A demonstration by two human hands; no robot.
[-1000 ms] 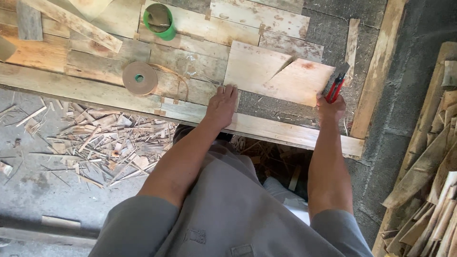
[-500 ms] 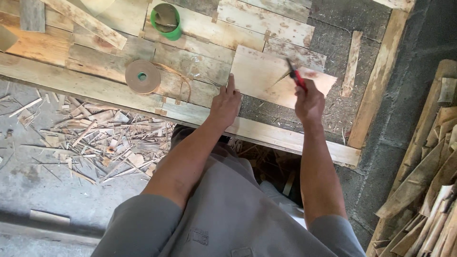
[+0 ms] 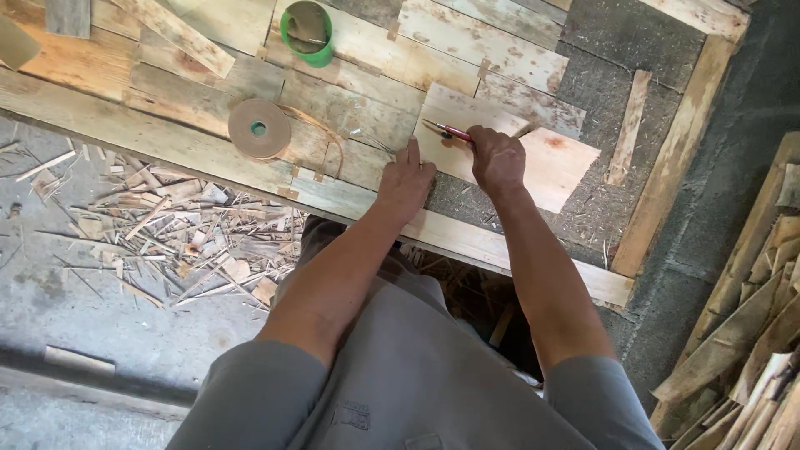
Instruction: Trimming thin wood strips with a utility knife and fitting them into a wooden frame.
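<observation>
Rough workbench boards [image 3: 167, 142] carry a thin veneer sheet [image 3: 550, 167]; the right hand [image 3: 497, 158] grips a red-handled knife [image 3: 450, 132], the left hand [image 3: 406, 179] presses flat, best kept firm beside the blade.

The right hand [image 3: 497, 158] hides most of the red-handled tool [image 3: 450, 131]; its tip is too small to tell.

Both bare arms reach forward and down, nearly straight, with the left hand [image 3: 406, 179] lying palm-down, its fingers [image 3: 412, 151] together and pointing away, while the right hand [image 3: 497, 158] just beside it is curled into a closed grip, knuckles up.
</observation>
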